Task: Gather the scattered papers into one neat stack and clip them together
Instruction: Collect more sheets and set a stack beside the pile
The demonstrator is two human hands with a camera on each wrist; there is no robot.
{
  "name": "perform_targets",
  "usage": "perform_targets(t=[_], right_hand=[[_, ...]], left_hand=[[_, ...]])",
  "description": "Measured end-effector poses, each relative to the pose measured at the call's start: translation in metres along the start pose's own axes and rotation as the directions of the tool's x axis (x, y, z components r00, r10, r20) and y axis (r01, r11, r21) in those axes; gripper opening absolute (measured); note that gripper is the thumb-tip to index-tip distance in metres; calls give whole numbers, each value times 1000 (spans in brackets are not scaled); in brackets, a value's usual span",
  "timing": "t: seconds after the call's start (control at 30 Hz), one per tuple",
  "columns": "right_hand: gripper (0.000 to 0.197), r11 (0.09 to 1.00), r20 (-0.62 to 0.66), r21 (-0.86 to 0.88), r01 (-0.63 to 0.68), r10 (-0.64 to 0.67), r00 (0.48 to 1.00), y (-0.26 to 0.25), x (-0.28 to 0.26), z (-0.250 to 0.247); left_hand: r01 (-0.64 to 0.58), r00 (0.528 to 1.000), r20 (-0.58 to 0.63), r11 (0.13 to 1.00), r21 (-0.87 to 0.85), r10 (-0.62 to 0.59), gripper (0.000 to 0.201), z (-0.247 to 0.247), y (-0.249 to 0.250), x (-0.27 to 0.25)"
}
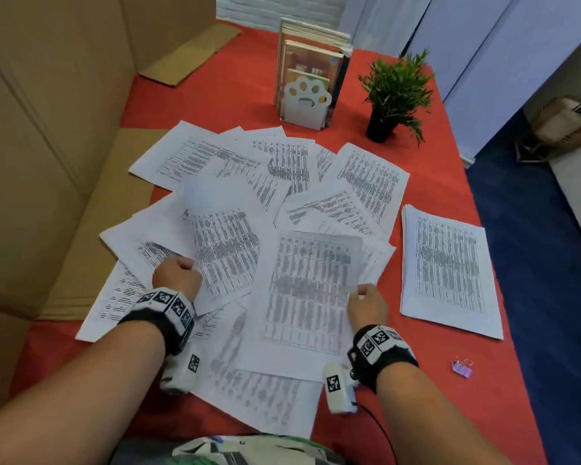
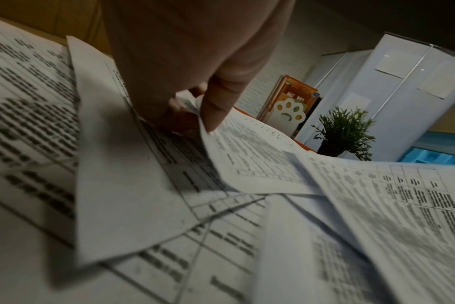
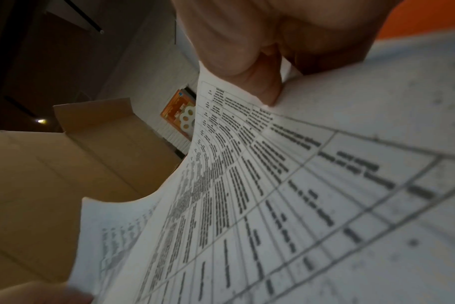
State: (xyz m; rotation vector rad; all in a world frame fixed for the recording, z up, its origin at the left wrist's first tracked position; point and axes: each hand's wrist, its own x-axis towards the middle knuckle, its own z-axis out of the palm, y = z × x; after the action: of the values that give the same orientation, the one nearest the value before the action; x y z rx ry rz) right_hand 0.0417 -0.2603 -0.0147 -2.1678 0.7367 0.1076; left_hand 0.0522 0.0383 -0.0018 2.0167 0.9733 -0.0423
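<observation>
Both hands pinch printed sheets: the left hand (image 1: 177,275) has thumb and curled fingers closed on the near edge of a lifted sheet (image 1: 227,250), and the right hand (image 1: 366,302) nips the right edge of another raised sheet (image 1: 307,290) between thumb and forefinger. The left wrist view shows the thumb (image 2: 216,107) pressing the paper edge against the fingers; the right wrist view shows that hand's fingers (image 3: 268,82) clamped on a page that curves away below them.

A red table (image 1: 222,85) carries everything, with a large cardboard box (image 1: 47,129) standing along its left side. Scattered papers (image 1: 282,156) overlap across the middle of the table, fanned at many angles under and around both hands. A squared-up stack of sheets (image 1: 446,270) lies apart on the right, near the table's edge. Behind the papers stand upright books (image 1: 311,58) held by a white paw-shaped bookend (image 1: 307,99), with a small potted plant (image 1: 394,92) just to their right. A little purple binder clip (image 1: 462,367) lies on the bare cloth right of the right wrist, below the stack.
</observation>
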Motion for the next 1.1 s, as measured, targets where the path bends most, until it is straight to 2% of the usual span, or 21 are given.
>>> perform_targets(t=[0.1,0.17,0.23,0.33,0.43,0.5,0.57,0.63,0.7,0.77,0.8,0.87,0.93,1.0,1.1], right_hand=[[37,998,56,64,-5,1,998,7,2,-10],[43,999,120,35,42,-46,992,5,-2,-9],[44,996,160,20,90,-92,983,3,-5,-8],[46,988,96,81,131,-138,986,0,-3,-11],[56,973,45,171,156,-166,985,1,8,-25],[55,969,31,187,161,-170,985,1,16,-33],[45,973,7,156,173,-176,984,0,25,-36],[34,975,7,114,192,-194,981,0,32,-34],[20,972,47,57,228,-230,972,-2,35,-28],[19,957,67,-72,281,-277,959,-4,36,-23],[23,949,40,-114,295,-293,955,-4,37,-22],[23,949,-62,-129,286,-296,953,-3,37,-23],[19,974,-111,-91,208,-217,970,0,35,-29],[17,987,-89,-112,114,-124,988,6,31,-35],[17,991,-66,-122,46,-55,996,20,24,-35]], left_hand=[[-29,998,46,991,-130,35,44,2,0,1],[-50,994,84,984,-172,65,52,6,3,3],[-57,993,95,987,-150,72,51,7,6,7],[-92,996,16,994,-51,92,40,1,4,13],[-35,999,-17,999,-39,34,47,-6,-8,11],[16,1000,27,1000,-21,-16,61,-12,-19,3],[8,992,127,999,36,-12,67,-16,-36,-6],[-20,967,254,992,125,-12,58,-21,-54,-14],[-21,926,375,981,192,-53,40,-26,-69,-16],[-35,899,431,968,248,-78,15,-35,-71,-18],[-67,895,441,954,291,-72,12,-40,-69,-19],[-163,924,383,900,404,-5,24,-49,-59,-20],[-229,962,245,846,482,121,29,-58,-49,-17],[-246,969,125,860,447,213,33,-62,-42,-9],[-317,946,53,870,377,321,37,-58,-36,9]])
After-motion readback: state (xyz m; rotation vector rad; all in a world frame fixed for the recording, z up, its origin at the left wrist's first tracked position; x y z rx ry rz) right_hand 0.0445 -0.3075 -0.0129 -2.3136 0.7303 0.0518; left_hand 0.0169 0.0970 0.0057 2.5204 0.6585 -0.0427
